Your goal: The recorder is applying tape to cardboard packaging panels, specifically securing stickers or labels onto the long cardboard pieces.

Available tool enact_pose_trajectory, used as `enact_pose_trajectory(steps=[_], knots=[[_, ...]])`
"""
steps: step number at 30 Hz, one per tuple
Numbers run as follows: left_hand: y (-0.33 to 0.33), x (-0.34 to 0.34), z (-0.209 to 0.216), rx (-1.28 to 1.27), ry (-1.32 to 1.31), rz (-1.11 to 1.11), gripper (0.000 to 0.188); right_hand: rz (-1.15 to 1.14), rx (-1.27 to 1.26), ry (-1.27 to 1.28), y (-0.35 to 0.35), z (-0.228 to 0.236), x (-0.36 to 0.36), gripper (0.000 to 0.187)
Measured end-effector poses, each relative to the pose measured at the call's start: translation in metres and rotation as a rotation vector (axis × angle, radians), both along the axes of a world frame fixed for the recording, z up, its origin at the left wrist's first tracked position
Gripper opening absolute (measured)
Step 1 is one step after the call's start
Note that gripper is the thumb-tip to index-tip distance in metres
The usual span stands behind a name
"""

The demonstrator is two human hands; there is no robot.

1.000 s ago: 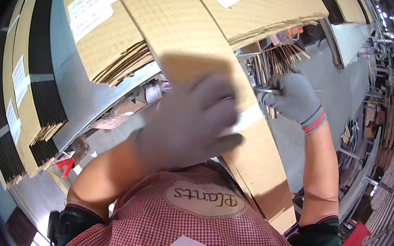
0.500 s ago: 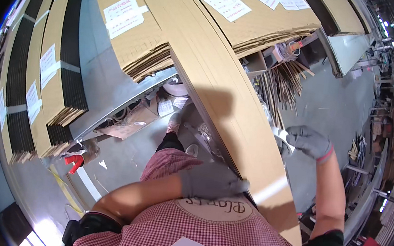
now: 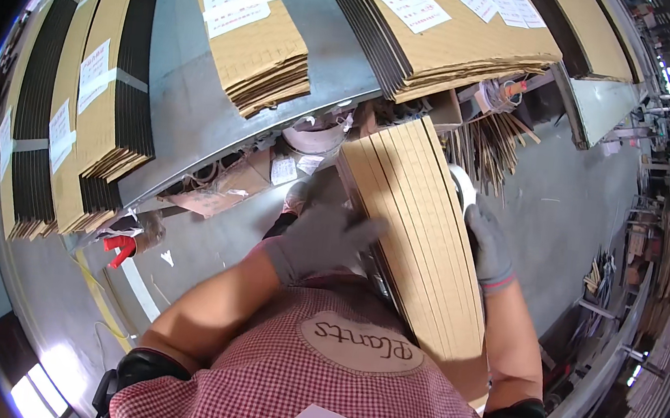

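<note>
Several cardboard strips (image 3: 421, 242) lie stacked between the separated left hand (image 3: 319, 244), its grip unclear, and right hand (image 3: 491, 248), clamped on a white tape roll (image 3: 465, 188); uneven pressure could make them fan out and slip.

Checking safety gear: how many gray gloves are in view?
2: one on the left hand, one on the right hand holding the white roll. Others may be hidden.

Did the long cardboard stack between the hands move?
Yes, toward the checked apron: the cardboard stack stretched over the metal table before; now its far end shows nearer than the table's edge.
</note>
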State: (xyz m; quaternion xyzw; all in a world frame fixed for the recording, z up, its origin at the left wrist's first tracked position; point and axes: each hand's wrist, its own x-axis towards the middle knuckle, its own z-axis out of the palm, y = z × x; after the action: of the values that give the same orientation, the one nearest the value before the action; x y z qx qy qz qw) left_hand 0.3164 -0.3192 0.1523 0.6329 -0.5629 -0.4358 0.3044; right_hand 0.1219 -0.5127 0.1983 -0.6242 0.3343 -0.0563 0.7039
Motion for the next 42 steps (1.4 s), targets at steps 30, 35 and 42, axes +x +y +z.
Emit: enact_pose_trajectory(steps=[30,35,42], knots=[[0.024,0.068,-0.008,-0.049,-0.034,0.24,0.019,0.826,-1.378,0.407,-0.128,0.031,0.057,0.021],[-0.031,0.042,-0.108,-0.135,0.782,0.289,0.017,0.661,0.167,0.127,-0.098,-0.082,0.111,0.039],[-0.033,0.036,-0.126,0.043,0.773,0.295,0.021,0.125,-0.674,0.027,0.004,0.033,0.11,0.052]])
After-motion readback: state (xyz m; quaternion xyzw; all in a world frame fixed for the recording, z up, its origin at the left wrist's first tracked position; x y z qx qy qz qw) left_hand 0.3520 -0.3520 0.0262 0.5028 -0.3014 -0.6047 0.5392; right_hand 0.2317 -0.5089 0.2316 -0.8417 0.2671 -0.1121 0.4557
